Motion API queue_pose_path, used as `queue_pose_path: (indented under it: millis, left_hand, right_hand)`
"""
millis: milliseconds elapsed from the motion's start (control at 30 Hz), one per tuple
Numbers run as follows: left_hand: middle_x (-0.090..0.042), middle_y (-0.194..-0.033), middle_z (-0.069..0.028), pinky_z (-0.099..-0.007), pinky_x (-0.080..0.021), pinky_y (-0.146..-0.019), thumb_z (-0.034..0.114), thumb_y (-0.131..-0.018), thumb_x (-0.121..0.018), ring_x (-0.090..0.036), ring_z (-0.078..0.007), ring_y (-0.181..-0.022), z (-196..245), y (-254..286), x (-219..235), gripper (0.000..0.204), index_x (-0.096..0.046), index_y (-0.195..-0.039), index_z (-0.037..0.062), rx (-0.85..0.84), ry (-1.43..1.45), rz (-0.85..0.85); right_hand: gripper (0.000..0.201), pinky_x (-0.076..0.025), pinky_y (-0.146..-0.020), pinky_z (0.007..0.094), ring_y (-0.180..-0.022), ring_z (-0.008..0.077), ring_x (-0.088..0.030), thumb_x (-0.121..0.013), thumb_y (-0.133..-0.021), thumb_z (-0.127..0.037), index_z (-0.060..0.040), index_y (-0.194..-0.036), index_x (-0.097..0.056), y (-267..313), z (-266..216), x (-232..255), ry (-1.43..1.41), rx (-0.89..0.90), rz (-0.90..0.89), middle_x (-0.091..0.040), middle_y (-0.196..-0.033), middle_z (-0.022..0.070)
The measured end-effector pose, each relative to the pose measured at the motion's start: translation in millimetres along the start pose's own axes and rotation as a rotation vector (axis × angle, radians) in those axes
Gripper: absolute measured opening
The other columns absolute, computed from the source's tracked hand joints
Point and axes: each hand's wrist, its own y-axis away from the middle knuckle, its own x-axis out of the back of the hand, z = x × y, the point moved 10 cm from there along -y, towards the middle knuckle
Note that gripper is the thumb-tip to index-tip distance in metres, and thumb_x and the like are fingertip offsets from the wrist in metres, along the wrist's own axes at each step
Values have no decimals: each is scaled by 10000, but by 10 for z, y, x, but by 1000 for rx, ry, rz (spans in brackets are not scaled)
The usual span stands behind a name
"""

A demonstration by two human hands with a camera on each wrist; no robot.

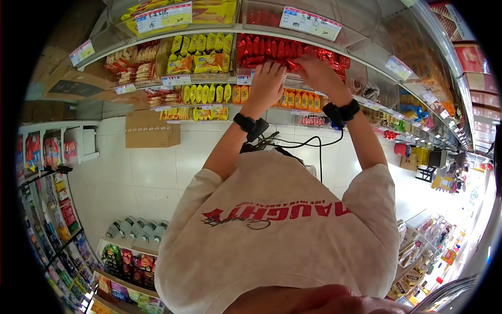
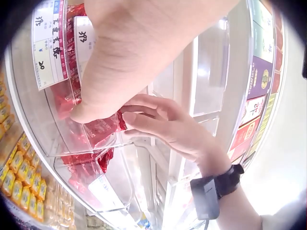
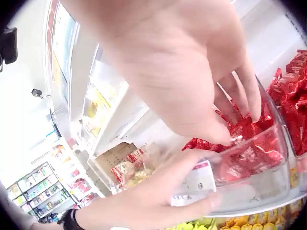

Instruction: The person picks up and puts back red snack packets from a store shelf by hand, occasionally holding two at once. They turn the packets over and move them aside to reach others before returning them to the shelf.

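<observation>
Red foil snack packets (image 1: 272,48) fill a clear plastic bin (image 3: 249,194) on the shelf. My left hand (image 1: 265,86) rests over the bin's front wall beside a price tag (image 3: 196,182); its thumb (image 2: 88,110) lies against the outside, and its other fingertips are hidden in the left wrist view. To its right, my right hand (image 1: 320,76) reaches over the same bin. Its fingers (image 3: 249,98) point down among the red packets, spread apart, with the thumb to one side. A red packet (image 2: 103,130) shows close to the right fingertips in the left wrist view.
Yellow packets (image 1: 201,63) and bagged biscuits (image 1: 137,63) fill bins to the left. Orange packets (image 1: 300,100) stand one shelf below. An upper shelf with large price tags (image 1: 311,23) overhangs. A cardboard box (image 1: 151,129) and black cables (image 1: 308,144) are lower down.
</observation>
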Motion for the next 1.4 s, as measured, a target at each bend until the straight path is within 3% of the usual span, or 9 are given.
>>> queue_pose_path:
  millis: [200,300,400,567,800,900,1033,1133,1400]
  left_hand:
    - [-598,-1208,-100,-452,-415,-973,171,-735,-767,-534,-306,-1189,9,-24,22,526,-605,-1224,64,1,28,-8]
    - [-599,-1207,-102,-454,-418,-974,170,-744,-771,-534,-314,-1193,6,-42,23,498,-615,-1204,60,9,60,-13]
    - [-601,-1192,-100,-455,-436,-953,180,-760,-773,-539,-323,-1180,-33,-62,113,470,-629,-1190,55,33,107,32]
    - [-604,-1137,-103,-460,-469,-906,219,-779,-776,-575,-317,-1090,-78,-73,3,458,-649,-1192,65,19,105,-127]
    - [-616,-1086,-111,-457,-473,-891,308,-818,-756,-586,-310,-1065,-259,-15,18,409,-686,-1145,73,86,26,-145]
    - [-619,-1074,-106,-453,-473,-896,329,-822,-758,-585,-311,-1068,-279,-14,3,394,-709,-1125,82,78,34,-135]
    - [-625,-1093,-96,-455,-489,-903,353,-845,-752,-597,-310,-1091,-308,-7,22,405,-718,-1165,107,61,67,-133]
    - [-626,-1093,-89,-449,-494,-905,348,-848,-750,-598,-307,-1087,-303,8,56,404,-719,-1178,118,38,78,-100]
    - [-623,-1109,-83,-444,-484,-905,336,-830,-753,-591,-299,-1079,-246,-10,81,422,-712,-1191,120,30,47,-94]
  right_hand:
    - [311,-566,-882,442,-1046,384,-654,-614,-982,-184,-90,-1273,-669,108,-21,-192,-57,-54,-20,-661,-1207,193]
    - [276,-581,-841,444,-993,371,-687,-649,-960,-148,-64,-1220,-693,85,-28,-105,-189,92,173,-689,-1138,196]
    - [266,-590,-801,446,-940,341,-719,-672,-940,-106,-25,-1193,-691,46,146,32,-425,-42,169,-711,-1065,198]
    - [268,-589,-791,447,-917,312,-729,-669,-917,-65,17,-1171,-683,30,184,110,-408,-105,181,-722,-1027,177]
    - [266,-566,-821,472,-978,384,-677,-669,-814,-71,-51,-1074,-727,-104,-20,227,-11,211,168,-699,-1024,172]
    - [262,-556,-870,434,-1016,352,-660,-664,-864,-47,-37,-1117,-732,-161,-52,-33,68,96,-177,-688,-1059,157]
    - [134,-549,-837,463,-972,355,-673,-674,-911,-97,-27,-1020,-708,-226,-52,-79,-87,193,45,-693,-1077,166]
    - [190,-548,-816,495,-952,385,-673,-618,-937,-206,-35,-954,-700,-239,48,-181,-278,6,-105,-697,-1001,200]
    - [334,-559,-801,510,-880,403,-679,-504,-1007,-307,-38,-943,-692,-68,-146,-334,-167,202,-12,-696,-918,200]
